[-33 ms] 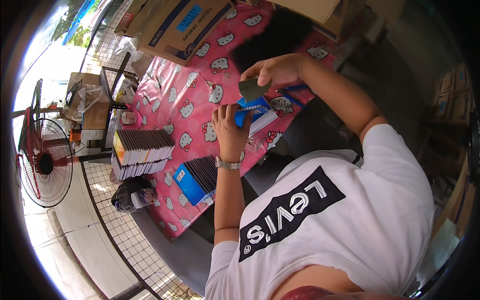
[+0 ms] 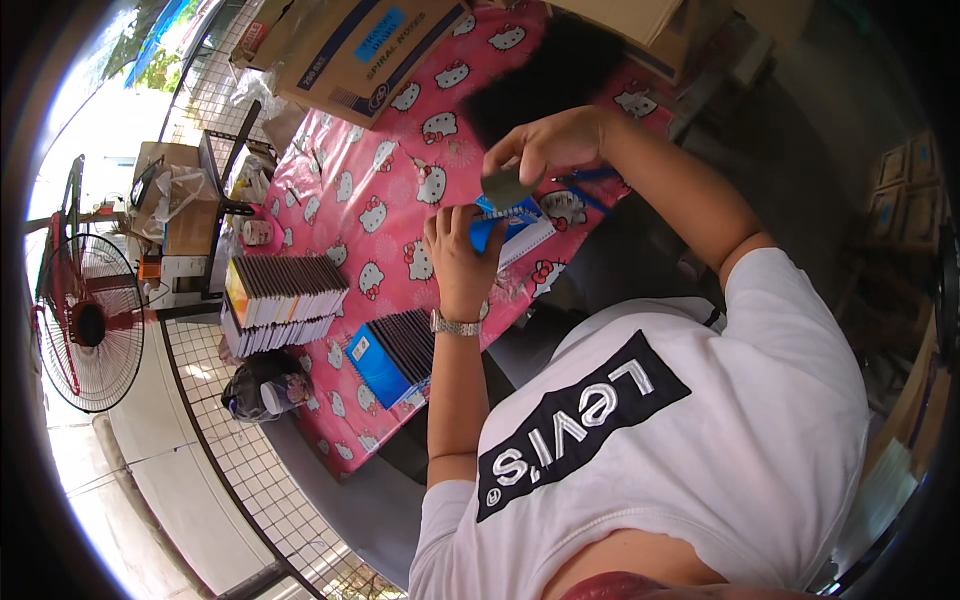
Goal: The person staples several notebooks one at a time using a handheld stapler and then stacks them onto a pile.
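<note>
My left hand (image 2: 458,255), with a metal watch (image 2: 455,324) on its wrist, presses on and grips a blue spiral notebook (image 2: 518,232) that lies on a pink table cover (image 2: 365,200) printed with cartoon cats. My right hand (image 2: 552,145) hovers just above the notebook, fingers closed on a small dark grey block (image 2: 505,186). What kind of thing the block is I cannot tell. Blue pens (image 2: 585,180) lie beside the right hand.
A row of thin notebooks (image 2: 285,298) stands at the table's left edge, and a blue-covered stack (image 2: 395,352) lies nearer me. Cardboard boxes (image 2: 350,45) sit at the far end. A red standing fan (image 2: 85,322) and wire mesh panels (image 2: 230,420) are on the left.
</note>
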{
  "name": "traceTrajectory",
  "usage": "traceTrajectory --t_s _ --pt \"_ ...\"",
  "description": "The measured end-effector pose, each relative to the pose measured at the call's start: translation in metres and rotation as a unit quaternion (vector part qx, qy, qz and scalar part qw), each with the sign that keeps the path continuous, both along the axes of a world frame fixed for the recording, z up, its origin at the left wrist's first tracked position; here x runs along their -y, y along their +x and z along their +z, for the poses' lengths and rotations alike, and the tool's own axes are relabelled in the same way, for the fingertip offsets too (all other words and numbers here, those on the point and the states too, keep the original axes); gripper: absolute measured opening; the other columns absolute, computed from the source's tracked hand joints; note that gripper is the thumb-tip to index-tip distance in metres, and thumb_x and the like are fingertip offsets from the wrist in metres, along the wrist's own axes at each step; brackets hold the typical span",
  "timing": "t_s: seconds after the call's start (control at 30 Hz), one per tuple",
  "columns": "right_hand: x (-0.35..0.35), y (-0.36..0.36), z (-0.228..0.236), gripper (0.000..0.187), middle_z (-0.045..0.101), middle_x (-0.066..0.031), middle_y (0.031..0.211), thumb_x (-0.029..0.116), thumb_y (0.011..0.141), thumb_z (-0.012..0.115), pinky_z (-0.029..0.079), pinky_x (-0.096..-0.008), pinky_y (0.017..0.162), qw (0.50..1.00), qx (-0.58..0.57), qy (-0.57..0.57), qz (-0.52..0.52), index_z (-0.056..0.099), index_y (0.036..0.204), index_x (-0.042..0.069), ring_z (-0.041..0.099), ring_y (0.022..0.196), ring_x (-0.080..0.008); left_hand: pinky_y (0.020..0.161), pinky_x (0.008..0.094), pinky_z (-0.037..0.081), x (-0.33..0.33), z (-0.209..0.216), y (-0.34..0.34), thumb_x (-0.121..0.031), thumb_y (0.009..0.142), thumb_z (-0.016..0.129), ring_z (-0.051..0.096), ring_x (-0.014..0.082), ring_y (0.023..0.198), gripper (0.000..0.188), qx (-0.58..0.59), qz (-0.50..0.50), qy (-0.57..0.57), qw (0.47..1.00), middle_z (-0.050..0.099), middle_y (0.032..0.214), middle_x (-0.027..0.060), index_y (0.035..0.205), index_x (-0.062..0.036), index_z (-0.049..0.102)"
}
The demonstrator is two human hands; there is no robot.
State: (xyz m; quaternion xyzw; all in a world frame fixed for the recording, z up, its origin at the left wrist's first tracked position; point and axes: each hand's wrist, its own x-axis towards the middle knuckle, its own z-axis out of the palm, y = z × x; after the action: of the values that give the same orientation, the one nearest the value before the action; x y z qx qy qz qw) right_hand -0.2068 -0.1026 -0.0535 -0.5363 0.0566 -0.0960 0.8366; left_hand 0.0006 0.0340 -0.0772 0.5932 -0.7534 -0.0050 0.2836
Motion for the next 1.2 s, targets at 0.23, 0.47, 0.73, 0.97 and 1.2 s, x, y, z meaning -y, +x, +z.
traceTrajectory --t_s 0.23,0.47,0.73,0.97,1.2 --pt "0.010 0.007 -0.012 0.043 0.064 -0.0019 0.098 0.022 0.074 0.070 0.043 -0.0274 0.087 0.978 -0.082 -0.192 -0.026 0.065 0.112 0.003 0.058 0.093 -0.0118 0.089 0.0465 0.042 0.002 0.005 -0.001 -0.021 0.075 0.078 0.053 0.0354 0.098 0.034 -0.027 -0.001 0.008 1.000 0.060 0.100 0.0121 0.100 -0.0066 0.061" --pt "0.008 0.028 0.000 0.043 0.065 -0.0048 0.103 0.019 0.071 0.069 0.042 -0.0285 0.092 0.975 -0.127 -0.183 -0.022 0.066 0.110 0.002 0.057 0.100 -0.0133 0.077 0.0374 0.048 0.004 0.002 0.041 -0.014 0.079 0.077 0.060 0.0273 0.091 0.029 -0.088 -0.012 0.044 0.995 0.061 0.099 0.0116 0.101 -0.0029 0.061" --pt "0.023 -0.003 -0.043 0.034 0.067 -0.0097 0.106 0.033 0.076 0.073 0.044 -0.0343 0.095 0.802 -0.320 -0.449 -0.228 0.072 0.101 0.010 0.060 0.104 -0.0256 0.065 0.0265 0.049 0.008 0.000 0.050 -0.006 0.084 0.071 0.062 0.0123 0.075 0.024 -0.211 0.003 0.139 0.968 0.067 0.095 0.0071 0.107 -0.0012 0.062" --pt "0.010 -0.094 -0.165 0.060 0.051 -0.0125 0.133 0.037 0.076 0.076 0.037 -0.0499 0.106 0.460 -0.431 -0.588 -0.507 0.058 0.129 0.014 0.043 0.127 -0.0369 0.065 0.0238 0.053 0.002 -0.023 0.044 -0.005 0.093 0.063 0.064 0.0102 0.075 0.015 -0.486 0.014 0.096 0.868 0.067 0.092 0.0053 0.106 0.0030 0.063" --pt "-0.086 -0.050 -0.169 0.058 0.051 -0.0176 0.130 0.028 0.083 0.072 0.039 -0.0462 0.104 0.559 -0.385 -0.605 -0.417 0.052 0.132 0.004 0.049 0.122 -0.0348 0.064 0.0228 0.052 -0.010 -0.033 0.037 -0.008 0.095 0.063 0.066 0.0115 0.073 0.019 -0.499 0.077 0.086 0.859 0.069 0.092 0.0065 0.110 0.0044 0.064"
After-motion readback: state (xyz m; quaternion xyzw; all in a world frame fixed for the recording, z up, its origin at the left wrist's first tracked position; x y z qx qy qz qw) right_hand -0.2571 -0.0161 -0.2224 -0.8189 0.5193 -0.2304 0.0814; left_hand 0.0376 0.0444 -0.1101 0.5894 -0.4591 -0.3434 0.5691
